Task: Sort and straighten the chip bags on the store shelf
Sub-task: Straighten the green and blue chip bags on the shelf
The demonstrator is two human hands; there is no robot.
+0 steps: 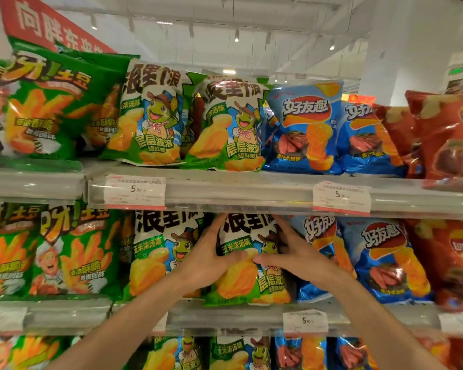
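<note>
Glossy foil: the green-and-white puffed foil chip bag with a cartoon turtle (247, 259) sits at centre frame on the middle shelf, and my hands have it by both side edges.
Left hand: my left hand (207, 259) wraps the bag's left edge, fingers curled behind it, thumb laid across the front.
Right hand: my right hand (294, 253) grasps the right edge the same way, its thumb meeting the left thumb near the bag's middle.
Feel, as I judge it: light, air-filled, soft to squeeze, slick on the surface; the chips inside would crush under a hard pinch.
Where to hold: the side seams and the sealed top strip look the safest spots, since they are flat film with no chips under them.
Shelf lip: the clear plastic rail (225, 313) below the bag carries a white price tag (305, 321) at lower right of centre.
Neighbours: a twin turtle bag (155, 252) stands just left, a blue ridged-chip bag (382, 260) to the right.
Farther up: the upper shelf holds two more turtle bags (225, 126), green fry bags (46, 108) at upper left, red bags (447, 134) at upper right.
</note>
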